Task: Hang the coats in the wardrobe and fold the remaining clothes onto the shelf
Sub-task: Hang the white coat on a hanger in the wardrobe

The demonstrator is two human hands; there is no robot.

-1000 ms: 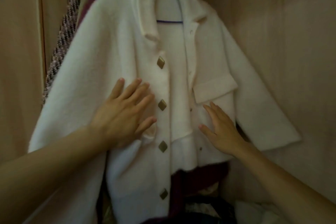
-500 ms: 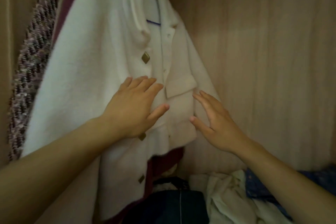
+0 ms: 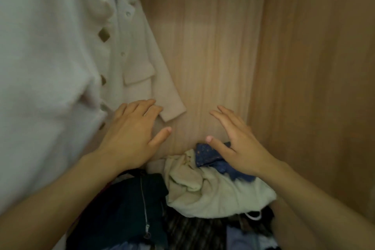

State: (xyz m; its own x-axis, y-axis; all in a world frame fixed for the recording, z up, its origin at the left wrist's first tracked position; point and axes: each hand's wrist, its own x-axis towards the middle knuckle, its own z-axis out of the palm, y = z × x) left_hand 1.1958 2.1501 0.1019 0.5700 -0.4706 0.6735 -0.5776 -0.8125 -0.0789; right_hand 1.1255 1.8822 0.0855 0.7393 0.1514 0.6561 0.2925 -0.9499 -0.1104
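Hanging left of my fingers, the white coat [image 3: 56,63] fills the wardrobe [image 3: 213,57]. Below my palms lies a heap: dark zipped garment [image 3: 129,205], cream cloth [image 3: 213,193], blue speckled piece [image 3: 211,156]. My left hand [image 3: 129,138] rests relaxed at the coat's hem; my right hand [image 3: 241,144] hovers, fingers spread, holding nothing.

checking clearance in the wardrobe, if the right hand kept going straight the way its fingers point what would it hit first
Probably the wardrobe's back panel. The right hand is open, fingers aimed up and left at bare wood, clear of the white coat. Depth is hard to judge.
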